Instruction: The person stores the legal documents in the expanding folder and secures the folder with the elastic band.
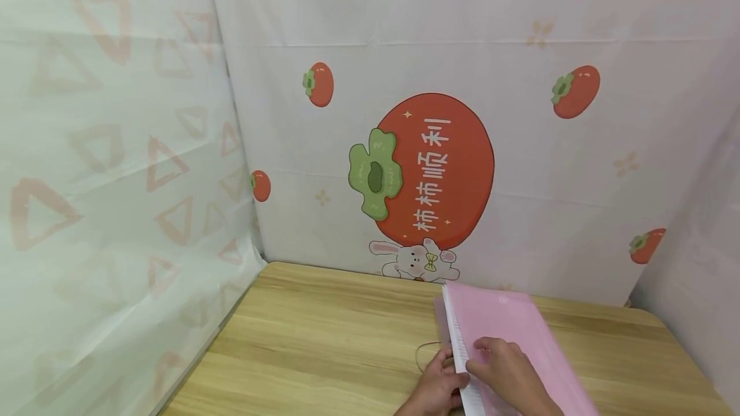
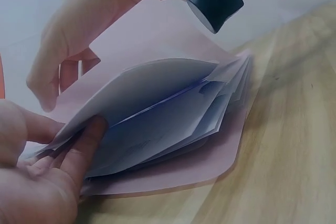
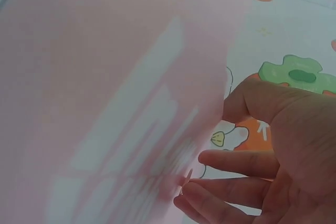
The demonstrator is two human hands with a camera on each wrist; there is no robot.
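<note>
folder: a pink plastic document folder (image 1: 509,332) lies on the right part of the wooden table (image 1: 324,345), its open edge turned toward the person, its far end near the backdrop.
papers: a stack of white sheets (image 2: 157,114) sits inside the folder, fanned apart at the near edge; the white edges also show in the head view (image 1: 462,352).
left hand: the left hand (image 1: 439,384) is at the folder's near left edge; in the left wrist view its fingers (image 2: 84,145) are curled in among the sheets, thumb on one side, pinching part of the stack.
right hand: the right hand (image 1: 509,371) rests on the top cover; in the right wrist view its fingers (image 3: 236,163) are nearly straight and slightly apart against the pink flap (image 3: 121,93), lifting it open.
step: judged as leafing through the sheets while the cover is held up.
next move: likely calls for a firm pinch on the chosen sheets and a steady cover, so the stack does not slide.
loop: a thin elastic band (image 1: 426,353) lies on the table just left of the folder.
surround: a printed persimmon cloth (image 1: 428,172) hangs behind the table.
</note>
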